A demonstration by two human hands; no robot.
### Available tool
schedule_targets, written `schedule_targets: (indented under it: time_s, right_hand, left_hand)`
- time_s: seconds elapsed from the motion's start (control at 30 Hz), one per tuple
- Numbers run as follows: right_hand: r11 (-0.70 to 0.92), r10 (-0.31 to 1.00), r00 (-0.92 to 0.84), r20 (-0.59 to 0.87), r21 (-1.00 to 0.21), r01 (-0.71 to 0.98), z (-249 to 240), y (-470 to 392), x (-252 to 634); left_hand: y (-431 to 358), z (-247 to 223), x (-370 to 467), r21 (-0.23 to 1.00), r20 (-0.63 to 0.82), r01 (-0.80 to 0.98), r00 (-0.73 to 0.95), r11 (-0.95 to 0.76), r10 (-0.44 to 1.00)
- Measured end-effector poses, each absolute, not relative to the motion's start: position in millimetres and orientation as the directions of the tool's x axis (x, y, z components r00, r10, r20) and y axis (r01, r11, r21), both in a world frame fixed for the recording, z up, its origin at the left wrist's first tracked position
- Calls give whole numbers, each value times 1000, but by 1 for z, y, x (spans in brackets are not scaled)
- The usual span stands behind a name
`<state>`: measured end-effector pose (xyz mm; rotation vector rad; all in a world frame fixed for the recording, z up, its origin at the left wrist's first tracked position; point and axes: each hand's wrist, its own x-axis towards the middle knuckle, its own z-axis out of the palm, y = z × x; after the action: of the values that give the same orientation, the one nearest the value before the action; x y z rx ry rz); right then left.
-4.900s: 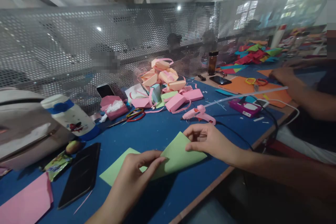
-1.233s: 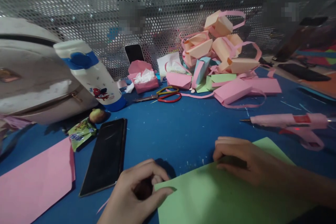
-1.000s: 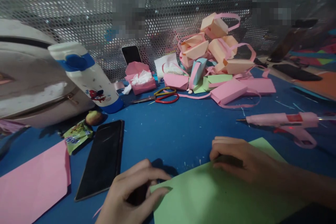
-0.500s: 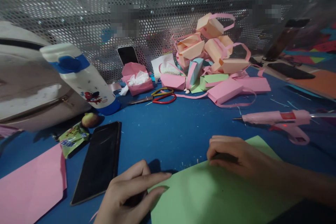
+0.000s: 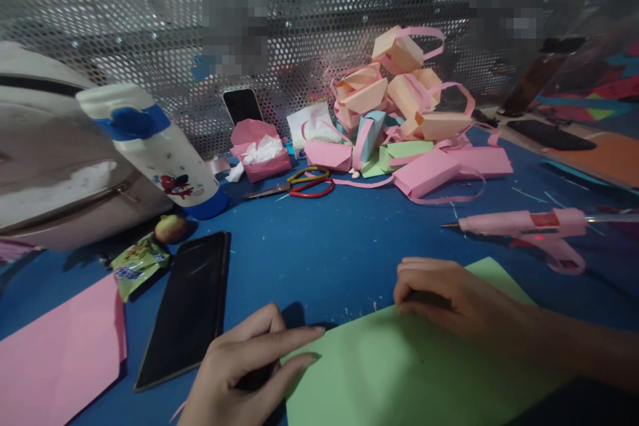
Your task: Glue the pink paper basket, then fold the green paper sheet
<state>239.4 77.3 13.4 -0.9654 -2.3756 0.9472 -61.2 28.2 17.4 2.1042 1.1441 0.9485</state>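
A sheet of green paper (image 5: 369, 373) lies at the front of the blue table, its far edge slanting up to the right. My left hand (image 5: 244, 366) holds its left corner, index finger along the edge and thumb on the surface; the other fingers are curled. My right hand (image 5: 444, 293) is closed on the far edge, with thumb and bent fingers together; its palm side is hidden. Beyond the right hand lies a pink hot glue gun (image 5: 524, 223), its red light lit. Left of my left hand is a black phone (image 5: 187, 309).
Paper baskets with strip handles (image 5: 414, 106) are heaped at the back against a perforated metal panel (image 5: 309, 6). Scissors (image 5: 299, 185) lie before a pink tissue box (image 5: 264, 156). Leftward are a white bottle (image 5: 164, 160), a bag (image 5: 54, 166), a snack packet (image 5: 140, 266) and pink paper (image 5: 60, 353).
Both hands stay in the same place on the green paper. Only a very slight shift of the view shows.
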Motion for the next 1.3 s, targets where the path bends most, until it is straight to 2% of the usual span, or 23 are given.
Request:
schedule_targets:
  time_s: [0.23, 0.7, 0.93, 1.2, 1.3]
  right_hand:
    - [538, 727, -676, 120, -710, 454, 14, 77, 240]
    - [546, 723, -680, 121, -703, 456, 11, 77, 240]
    - [572, 719, -679, 149, -682, 456, 11, 79, 240]
    - [576, 742, -648, 173, -659, 483, 13, 79, 241]
    - [565, 755, -633, 169, -658, 498, 14, 78, 240]
  left_hand:
    - [30, 21, -59, 733, 296, 540, 294, -413, 909]
    - [31, 22, -56, 791, 208, 516, 281, -330, 937]
    - [32, 21, -58, 814, 65, 551, 230, -185, 971]
    - [34, 26, -55, 887, -169, 454, 157, 81, 973]
    - [32, 28, -54, 890, -208, 435, 125, 134, 970]
